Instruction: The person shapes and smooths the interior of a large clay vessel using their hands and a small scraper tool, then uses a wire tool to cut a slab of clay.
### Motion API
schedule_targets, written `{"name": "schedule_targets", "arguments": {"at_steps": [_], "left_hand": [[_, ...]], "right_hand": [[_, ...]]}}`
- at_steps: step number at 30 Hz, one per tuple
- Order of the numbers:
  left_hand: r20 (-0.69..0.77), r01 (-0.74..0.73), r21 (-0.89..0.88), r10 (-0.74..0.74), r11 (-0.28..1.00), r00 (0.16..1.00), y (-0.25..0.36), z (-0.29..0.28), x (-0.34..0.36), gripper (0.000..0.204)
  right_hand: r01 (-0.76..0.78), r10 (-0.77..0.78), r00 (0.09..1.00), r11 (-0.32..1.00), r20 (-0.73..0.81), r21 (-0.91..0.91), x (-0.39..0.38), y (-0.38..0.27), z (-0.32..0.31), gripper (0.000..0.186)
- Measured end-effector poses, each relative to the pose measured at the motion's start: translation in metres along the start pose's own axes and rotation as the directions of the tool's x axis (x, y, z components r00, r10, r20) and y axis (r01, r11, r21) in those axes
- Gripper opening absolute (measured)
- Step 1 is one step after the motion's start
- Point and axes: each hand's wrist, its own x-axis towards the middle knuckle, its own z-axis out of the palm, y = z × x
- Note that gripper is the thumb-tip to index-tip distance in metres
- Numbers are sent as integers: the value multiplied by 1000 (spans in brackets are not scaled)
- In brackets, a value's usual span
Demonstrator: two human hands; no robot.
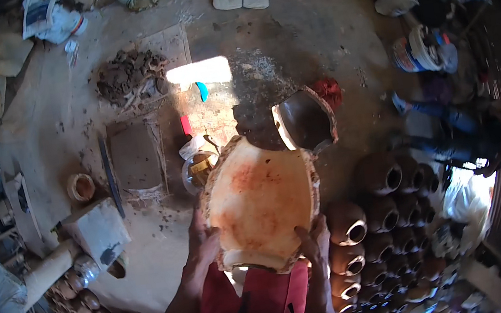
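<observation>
A large pale half-shell pot mould (263, 202), hollow side up, is held in front of my body. It has a rough rim, orange-brown stains inside and a narrower neck end towards me. My left hand (205, 241) grips its left edge, and my right hand (314, 240) grips the right edge with the thumb over the rim. Just beyond it on the floor lies a second half-shell mould (306, 119), dark inside with a pale rim. Left of the held mould sits a clear round container (197, 171) with a yellowish block in it.
On the left, a flat clay slab (135, 156) lies below a heap of clay lumps (129, 77). Rows of round brown pots (346, 223) stand at the right. A grey block (97, 232) is at the left, a white bucket (417, 52) far right. Another person (468, 124) sits at the right.
</observation>
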Motion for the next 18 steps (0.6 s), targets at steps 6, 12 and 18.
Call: {"name": "schedule_targets", "arguments": {"at_steps": [6,12,18], "left_hand": [[8,117,-48,-117,992,993,79,74,71,100],[-110,-142,-531,99,835,989,29,80,226,110],[-195,-53,-347,-17,937,981,12,37,426,108]], "right_hand": [[-25,24,999,999,-25,-45,118,-85,-59,51],[120,-93,990,948,104,-296,252,-143,0,59],[240,-158,962,881,223,-407,426,-165,149,58]]}}
